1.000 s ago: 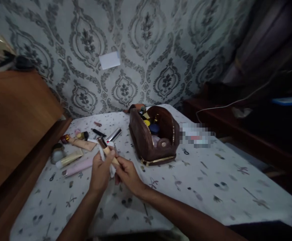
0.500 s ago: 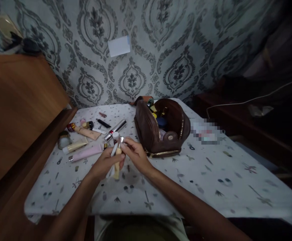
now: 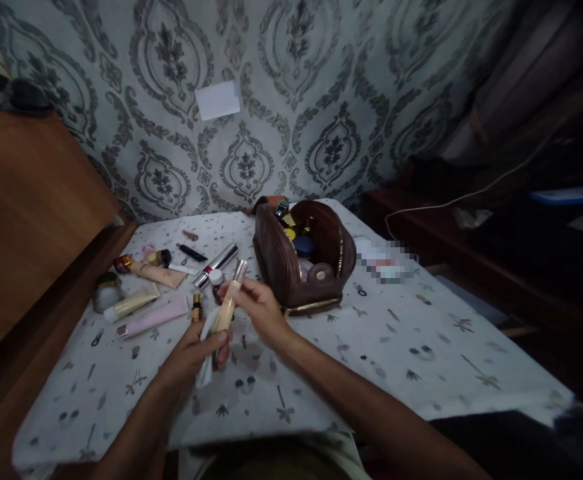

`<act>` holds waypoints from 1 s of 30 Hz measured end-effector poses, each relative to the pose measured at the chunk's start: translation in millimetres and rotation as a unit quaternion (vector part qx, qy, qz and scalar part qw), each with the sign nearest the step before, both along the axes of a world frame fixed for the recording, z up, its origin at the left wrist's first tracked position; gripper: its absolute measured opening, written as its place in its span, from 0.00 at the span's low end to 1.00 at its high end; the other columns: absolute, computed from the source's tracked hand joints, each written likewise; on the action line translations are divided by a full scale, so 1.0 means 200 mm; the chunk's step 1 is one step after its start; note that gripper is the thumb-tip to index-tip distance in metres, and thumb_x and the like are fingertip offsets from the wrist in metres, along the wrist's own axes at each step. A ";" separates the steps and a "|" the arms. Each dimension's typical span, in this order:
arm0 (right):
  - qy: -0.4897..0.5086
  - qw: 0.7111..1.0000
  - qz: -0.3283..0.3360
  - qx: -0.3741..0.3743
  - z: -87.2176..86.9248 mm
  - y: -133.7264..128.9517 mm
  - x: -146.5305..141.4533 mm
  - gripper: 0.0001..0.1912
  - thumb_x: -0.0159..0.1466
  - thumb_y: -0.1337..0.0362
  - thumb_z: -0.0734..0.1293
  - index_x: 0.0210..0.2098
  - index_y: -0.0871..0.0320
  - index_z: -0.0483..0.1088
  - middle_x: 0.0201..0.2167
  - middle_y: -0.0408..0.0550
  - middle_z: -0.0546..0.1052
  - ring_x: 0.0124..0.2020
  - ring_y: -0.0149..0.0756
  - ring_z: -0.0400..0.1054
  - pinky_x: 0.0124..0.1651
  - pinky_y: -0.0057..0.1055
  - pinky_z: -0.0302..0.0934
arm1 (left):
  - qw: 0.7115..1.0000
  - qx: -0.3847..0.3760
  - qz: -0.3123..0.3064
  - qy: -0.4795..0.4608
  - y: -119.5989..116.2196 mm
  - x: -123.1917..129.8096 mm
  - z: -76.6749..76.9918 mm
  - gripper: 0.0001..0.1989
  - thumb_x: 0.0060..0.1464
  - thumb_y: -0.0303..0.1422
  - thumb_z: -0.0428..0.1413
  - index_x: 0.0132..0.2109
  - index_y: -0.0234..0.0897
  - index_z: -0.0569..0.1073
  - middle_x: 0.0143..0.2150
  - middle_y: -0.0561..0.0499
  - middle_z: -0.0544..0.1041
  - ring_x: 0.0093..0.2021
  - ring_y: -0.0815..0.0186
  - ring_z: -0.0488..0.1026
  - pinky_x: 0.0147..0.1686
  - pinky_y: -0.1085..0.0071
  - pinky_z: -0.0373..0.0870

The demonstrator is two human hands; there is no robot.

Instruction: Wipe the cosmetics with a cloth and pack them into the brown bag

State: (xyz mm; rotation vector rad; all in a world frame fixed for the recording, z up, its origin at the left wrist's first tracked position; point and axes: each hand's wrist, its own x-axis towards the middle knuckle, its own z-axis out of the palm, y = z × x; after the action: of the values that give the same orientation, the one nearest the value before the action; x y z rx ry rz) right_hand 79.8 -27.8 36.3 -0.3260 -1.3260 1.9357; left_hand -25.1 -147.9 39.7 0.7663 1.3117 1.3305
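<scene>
1. Above the near part of the patterned tablecloth [image 3: 396, 360], a beige tube [image 3: 226, 311] with a shiny cap slants between both hands.
2. Around its lower end, the left hand [image 3: 191, 352] is closed, gripping a white cloth [image 3: 204, 375] too.
3. Near the cap, the right hand's [image 3: 264, 312] fingers pinch the tube.
4. Just beyond the hands are a white-capped bottle [image 3: 215, 277] and a gold-capped bottle [image 3: 197, 310].
5. Left of these lies a pink tube [image 3: 154, 317]; to the right sits an unzipped brown bag [image 3: 277, 263].
</scene>
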 end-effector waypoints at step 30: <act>-0.400 0.750 -0.294 0.436 0.69 0.72 0.86 0.15 0.63 0.52 0.64 0.36 0.60 0.69 0.23 0.43 0.74 0.23 0.31 0.64 0.26 0.25 0.53 | 0.830 0.216 -0.331 0.393 0.33 0.37 -0.40 0.21 0.63 0.49 0.47 0.41 0.41 0.78 0.35 0.49 0.83 0.32 0.65 0.77 0.35 0.76 0.70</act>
State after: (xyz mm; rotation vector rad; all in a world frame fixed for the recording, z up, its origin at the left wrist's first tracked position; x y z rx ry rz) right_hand 252.3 116.3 173.4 -0.9991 -2.1525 0.4650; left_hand 48.4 -81.1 -41.0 2.0373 1.1420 0.7278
